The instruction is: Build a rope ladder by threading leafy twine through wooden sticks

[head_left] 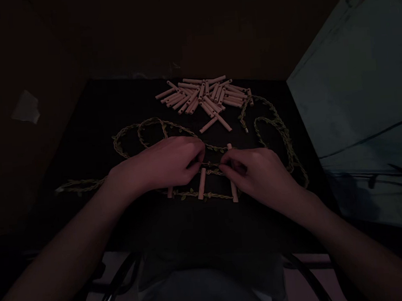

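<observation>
Between my hands runs a short stretch of leafy braided cord (211, 164). My left hand (175, 159) pinches its left end, thumb and fingers closed. On the other side my right hand (256, 167) pinches the same stretch between thumb and fingertips. Just below lies a wooden rung (202, 184) with cord knotted by its top and bottom ends. Another rung (234, 192) passes partly behind my right hand, its top end showing above. Under my left wrist only the tip of a third rung (170, 192) shows. A lower leafy cord (221, 195) links the rungs.
A pile of drilled wooden sticks (200, 95) lies at the back of the dark table (113, 101). Loops of leafy cord spread left (126, 131) and right (283, 134). A pale panel (356, 87) stands along the right edge, a dark wall (177, 31) behind.
</observation>
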`<state>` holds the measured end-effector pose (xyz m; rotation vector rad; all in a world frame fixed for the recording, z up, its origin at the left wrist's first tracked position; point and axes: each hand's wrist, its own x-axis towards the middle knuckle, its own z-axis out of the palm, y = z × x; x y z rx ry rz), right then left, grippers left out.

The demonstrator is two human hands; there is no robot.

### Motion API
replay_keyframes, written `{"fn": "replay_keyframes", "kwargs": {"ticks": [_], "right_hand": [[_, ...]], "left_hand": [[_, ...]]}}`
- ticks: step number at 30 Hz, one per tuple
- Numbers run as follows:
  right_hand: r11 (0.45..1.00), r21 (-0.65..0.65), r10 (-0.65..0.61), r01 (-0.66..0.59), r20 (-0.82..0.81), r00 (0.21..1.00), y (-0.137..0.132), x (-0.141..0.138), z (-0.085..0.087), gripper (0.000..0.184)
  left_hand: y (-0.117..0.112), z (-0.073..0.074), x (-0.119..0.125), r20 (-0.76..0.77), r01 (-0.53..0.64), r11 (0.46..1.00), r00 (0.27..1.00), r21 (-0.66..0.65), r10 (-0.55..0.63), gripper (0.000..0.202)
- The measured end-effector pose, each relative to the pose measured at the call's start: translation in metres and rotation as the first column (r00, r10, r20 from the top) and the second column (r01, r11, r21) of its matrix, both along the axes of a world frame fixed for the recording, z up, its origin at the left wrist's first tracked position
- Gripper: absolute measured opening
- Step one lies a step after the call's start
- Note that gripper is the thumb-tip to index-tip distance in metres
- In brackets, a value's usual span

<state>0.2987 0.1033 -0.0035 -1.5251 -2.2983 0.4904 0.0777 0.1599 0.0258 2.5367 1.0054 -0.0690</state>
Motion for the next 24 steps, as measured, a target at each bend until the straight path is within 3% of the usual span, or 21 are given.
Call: {"fn": "replay_keyframes", "kwargs": {"ticks": [24], "right_hand": [[1.000, 0.020, -0.003, 0.001, 0.059, 0.998, -0.0007, -0.0007, -0.0001, 0.014]], "left_hand": [[-0.0004, 0.0007, -0.0025, 0.009, 0.019, 0.998, 1.000, -0.054, -0.018, 0.018]]}}
